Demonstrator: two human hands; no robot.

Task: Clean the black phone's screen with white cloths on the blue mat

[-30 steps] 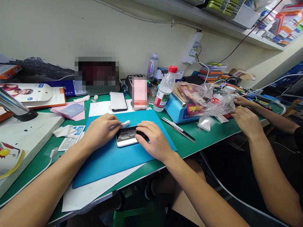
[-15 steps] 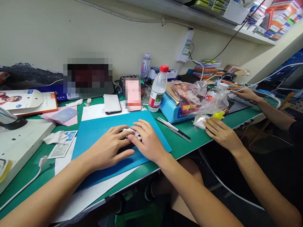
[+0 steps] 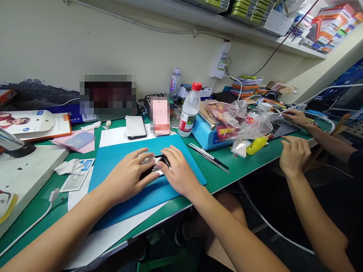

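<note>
A dark phone (image 3: 163,170) with light reflected on its glossy face lies on the blue mat (image 3: 113,204), partly covered by both hands. My left hand (image 3: 127,173), with a ring on one finger, is over the phone's left part. Its bent fingers press a small piece of white tissue (image 3: 157,160) on the phone. My right hand (image 3: 181,172) grips the phone's right end, thumb across the face and fingers along the far edge. The tissue shows between my left fingers and right thumb; the rest of it is hidden.
Tweezers and slim tools (image 3: 208,156) lie right of the mat. Behind stand a bottle with a red cap (image 3: 188,113) and a blue machine (image 3: 204,134). A yellow bottle (image 3: 256,145) lies near a co-worker's raised hand (image 3: 295,155). A white cable (image 3: 36,221) runs at left.
My hands have drawn slightly apart, so more of the phone and less of the tissue shows. The co-worker's nearer hand has lifted away from the yellow bottle.
</note>
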